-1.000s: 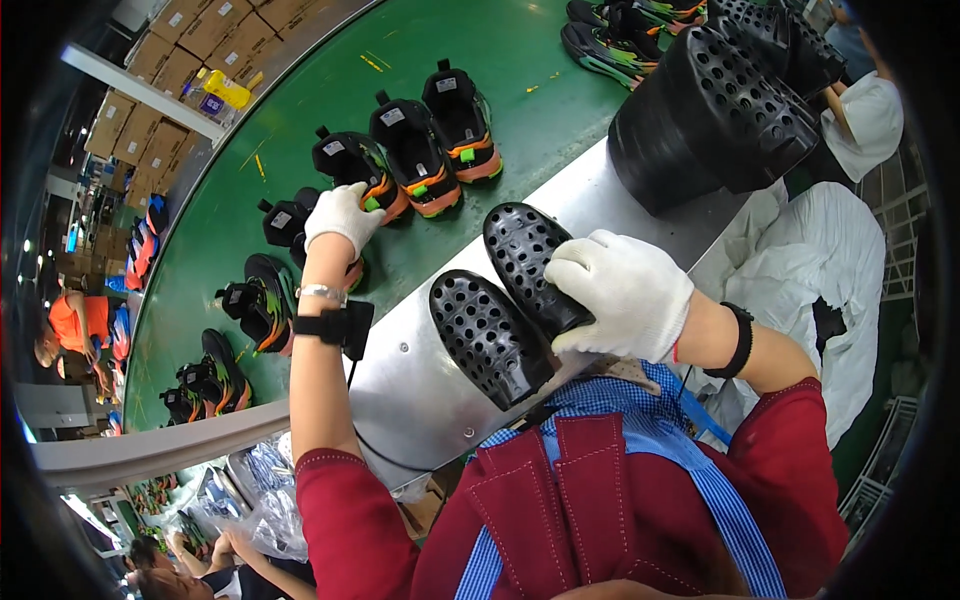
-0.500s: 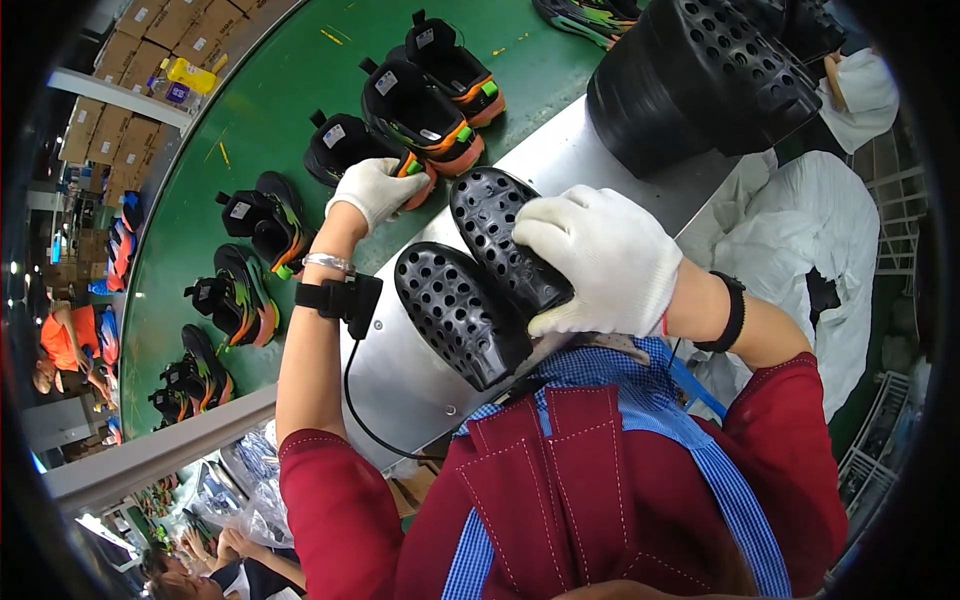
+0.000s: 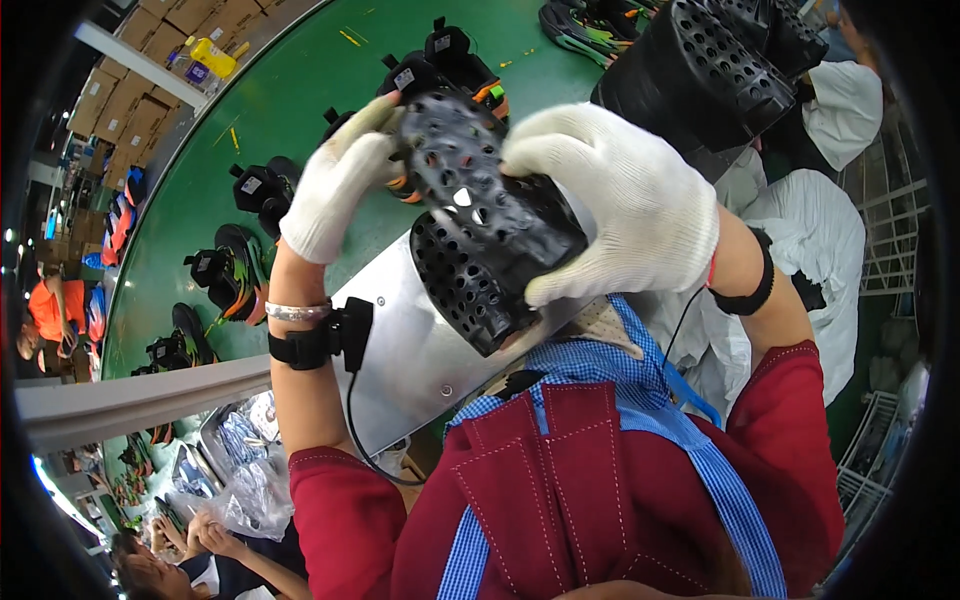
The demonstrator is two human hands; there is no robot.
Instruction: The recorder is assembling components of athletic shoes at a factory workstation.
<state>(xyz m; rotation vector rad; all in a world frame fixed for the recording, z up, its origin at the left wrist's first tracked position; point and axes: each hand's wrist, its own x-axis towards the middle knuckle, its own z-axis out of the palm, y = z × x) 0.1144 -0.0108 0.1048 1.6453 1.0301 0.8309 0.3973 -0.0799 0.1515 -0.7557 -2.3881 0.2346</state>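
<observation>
In front of me hangs a black perforated plastic shoe form (image 3: 480, 215), slightly blurred. My gloved right hand (image 3: 635, 205) is closed round its near right end, thumb below and fingers on top. My gloved left hand (image 3: 345, 185) has its fingers against the far left end of the same form. A second perforated shoe form (image 3: 455, 285) lies beneath it on the silver metal ledge (image 3: 385, 390), partly covered. Behind my hands, black sneakers (image 3: 465, 70) with orange and green soles stand on the green table (image 3: 300, 85), partly hidden by the raised form.
Several more sneakers (image 3: 238, 275) line the table to the left. Nested black perforated forms (image 3: 670, 90) stand at the right end of the ledge. White sacks (image 3: 810, 240) lie to the right. Another person's hands (image 3: 205, 535) are at the lower left; a person in orange (image 3: 55, 305) is farther off.
My left hand has left the sneaker and come to the shoe form. My right hand has lifted that form off the ledge, away from the second one.
</observation>
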